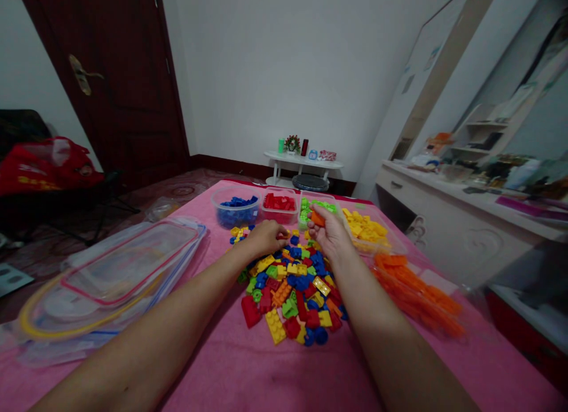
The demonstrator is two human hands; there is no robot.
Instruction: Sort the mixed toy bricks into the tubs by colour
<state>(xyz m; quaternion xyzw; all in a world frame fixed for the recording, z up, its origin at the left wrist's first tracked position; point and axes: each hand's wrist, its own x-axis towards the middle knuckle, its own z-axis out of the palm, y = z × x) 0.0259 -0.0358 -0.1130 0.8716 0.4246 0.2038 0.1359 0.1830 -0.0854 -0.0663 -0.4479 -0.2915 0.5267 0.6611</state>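
Note:
A heap of mixed coloured building bricks (293, 293) lies on a pink cloth (275, 376). My left hand (265, 237) rests on the far edge of the heap, fingers curled over small bricks that I cannot make out. My right hand (329, 231) is raised just beyond the heap, palm up, pinching an orange brick (316, 218). Behind the hands stand a tub of blue bricks (236, 208), a tub of red bricks (279, 205), a tub of green bricks (316, 208) and a tub of yellow bricks (368, 229). An orange pile (415, 293) fills a clear tub at the right.
Several clear container lids (110, 276) with coloured rims are stacked on the left of the cloth. A white dresser (461, 222) stands to the right, a small white table (302, 163) by the far wall, a dark door (115, 74) at the back left.

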